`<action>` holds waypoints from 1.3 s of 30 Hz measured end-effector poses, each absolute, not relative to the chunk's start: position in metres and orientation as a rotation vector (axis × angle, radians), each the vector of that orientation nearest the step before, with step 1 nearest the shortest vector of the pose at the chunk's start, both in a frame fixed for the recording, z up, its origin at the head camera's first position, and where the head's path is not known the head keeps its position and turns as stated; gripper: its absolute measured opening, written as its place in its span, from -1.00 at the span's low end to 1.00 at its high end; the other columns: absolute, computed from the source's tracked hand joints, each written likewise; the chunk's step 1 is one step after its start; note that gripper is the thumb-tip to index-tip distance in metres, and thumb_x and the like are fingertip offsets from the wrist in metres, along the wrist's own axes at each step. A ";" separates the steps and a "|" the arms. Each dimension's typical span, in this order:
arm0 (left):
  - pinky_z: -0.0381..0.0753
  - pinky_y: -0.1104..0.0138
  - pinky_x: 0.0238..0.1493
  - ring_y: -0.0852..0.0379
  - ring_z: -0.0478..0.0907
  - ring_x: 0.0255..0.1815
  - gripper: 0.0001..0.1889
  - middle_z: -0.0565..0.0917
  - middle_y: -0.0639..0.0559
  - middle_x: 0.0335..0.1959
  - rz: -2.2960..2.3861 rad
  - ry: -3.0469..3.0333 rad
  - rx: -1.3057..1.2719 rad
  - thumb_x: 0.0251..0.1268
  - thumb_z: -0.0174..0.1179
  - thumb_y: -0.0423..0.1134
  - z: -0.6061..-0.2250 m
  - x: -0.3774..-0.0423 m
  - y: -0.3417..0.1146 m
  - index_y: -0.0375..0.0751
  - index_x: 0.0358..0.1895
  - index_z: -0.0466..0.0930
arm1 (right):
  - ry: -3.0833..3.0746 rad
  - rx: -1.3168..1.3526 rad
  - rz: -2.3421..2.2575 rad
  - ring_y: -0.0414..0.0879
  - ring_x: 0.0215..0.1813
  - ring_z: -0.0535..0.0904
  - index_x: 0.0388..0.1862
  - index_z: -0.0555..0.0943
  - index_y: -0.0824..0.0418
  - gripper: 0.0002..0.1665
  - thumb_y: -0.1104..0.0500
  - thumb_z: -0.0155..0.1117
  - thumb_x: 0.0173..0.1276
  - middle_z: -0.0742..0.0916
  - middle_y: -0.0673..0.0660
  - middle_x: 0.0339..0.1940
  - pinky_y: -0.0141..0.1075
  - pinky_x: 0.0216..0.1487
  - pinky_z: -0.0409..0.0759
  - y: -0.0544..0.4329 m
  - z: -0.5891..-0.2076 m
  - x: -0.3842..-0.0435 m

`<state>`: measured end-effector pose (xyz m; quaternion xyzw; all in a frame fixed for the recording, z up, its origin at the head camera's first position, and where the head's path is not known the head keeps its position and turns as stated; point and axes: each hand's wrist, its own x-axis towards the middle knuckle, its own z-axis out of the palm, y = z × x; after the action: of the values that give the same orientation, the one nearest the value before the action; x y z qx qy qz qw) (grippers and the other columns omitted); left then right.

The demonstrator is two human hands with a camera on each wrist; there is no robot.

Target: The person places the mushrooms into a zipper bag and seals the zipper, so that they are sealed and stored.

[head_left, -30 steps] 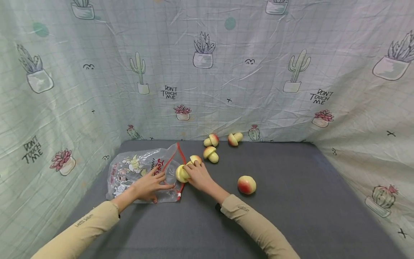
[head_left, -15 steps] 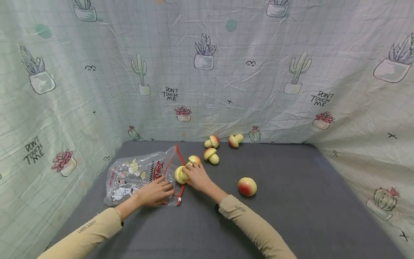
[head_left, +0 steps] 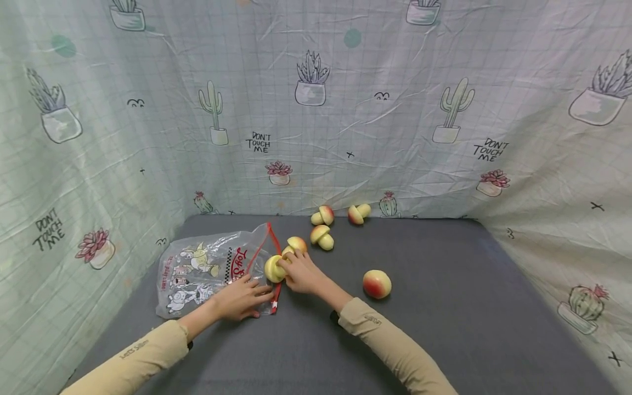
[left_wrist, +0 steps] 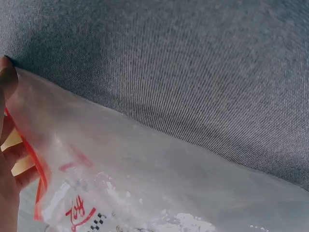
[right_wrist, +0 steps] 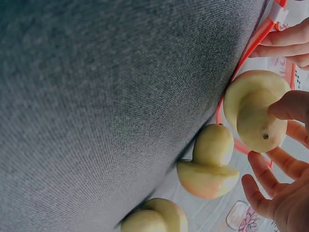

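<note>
My right hand (head_left: pixel 304 274) pinches the stem of a pale yellow toy mushroom (right_wrist: pixel 251 104) between thumb and fingers. Its cap lies at the red-edged mouth of a clear zip bag (head_left: pixel 197 269) printed with cartoon animals. On the bag beside that mouth rests my left hand (head_left: pixel 240 299), fingers fairly straight. In the left wrist view, its thumb (left_wrist: pixel 7 77) is at the bag's near edge and its fingers reach across the red zip strip (left_wrist: pixel 31 152). A second mushroom (right_wrist: pixel 207 169) lies right by my right fingers, partly behind them in the head view.
Farther back lie several more mushrooms, among them one (head_left: pixel 322 237) closest to the hands and one (head_left: pixel 359 213) by the curtain. A round red-and-yellow fruit (head_left: pixel 377 284) sits right of my right hand. A patterned curtain (head_left: pixel 385 159) borders the dark table (head_left: pixel 444 329).
My left hand has shifted right and nearer along the bag, toward its mouth, its spread fingers drawing together. The bag and the pinched mushroom have slid slightly left.
</note>
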<state>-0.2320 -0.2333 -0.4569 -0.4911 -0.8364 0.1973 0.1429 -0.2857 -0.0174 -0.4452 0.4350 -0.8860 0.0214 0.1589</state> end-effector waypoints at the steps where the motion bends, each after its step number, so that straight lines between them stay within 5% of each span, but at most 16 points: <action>1: 0.45 0.12 -0.05 0.07 0.49 -0.11 -0.45 0.55 0.08 0.05 0.587 -2.398 -1.414 0.09 0.07 0.16 -0.457 -0.232 -0.233 0.06 0.17 0.40 | -2.530 1.245 0.057 -0.01 -0.07 0.41 0.05 0.45 0.05 -0.57 0.16 0.16 0.14 0.54 0.07 -0.03 -0.19 -0.14 0.43 -0.017 -0.445 -0.286; 17: 0.41 0.06 -0.08 0.11 0.52 -0.06 -0.47 0.50 0.10 0.13 0.554 -2.322 -1.477 0.07 0.13 0.10 -0.466 -0.234 -0.234 0.14 0.17 0.39 | -2.483 1.288 0.002 -0.08 -0.01 0.43 0.08 0.46 0.01 -0.55 0.10 0.22 0.17 0.55 0.00 0.03 -0.20 -0.07 0.42 -0.024 -0.447 -0.285; 35: 0.35 0.02 -0.06 0.13 0.49 -0.10 -0.40 0.50 0.16 0.14 0.468 -2.315 -1.532 0.02 0.18 -0.01 -0.467 -0.235 -0.232 0.30 0.23 0.29 | -2.408 1.276 -0.055 -0.16 -0.17 0.40 -0.05 0.43 -0.03 -0.67 0.06 0.21 0.19 0.50 -0.01 -0.10 -0.35 -0.28 0.29 -0.034 -0.456 -0.293; 39: 0.36 -0.07 -0.03 0.11 0.50 -0.09 -0.42 0.52 0.15 0.11 0.432 -2.337 -1.517 0.02 0.19 -0.04 -0.466 -0.234 -0.232 0.18 0.22 0.34 | -2.377 1.295 -0.086 -0.16 -0.17 0.43 -0.05 0.44 -0.03 -0.69 0.06 0.19 0.20 0.50 -0.01 -0.11 -0.35 -0.28 0.30 -0.034 -0.455 -0.292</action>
<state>-0.2337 -0.2318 -0.4660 -0.5312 -0.8180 0.1512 0.1604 -0.2925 -0.0337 -0.4554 0.4670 -0.8572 -0.0309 0.2148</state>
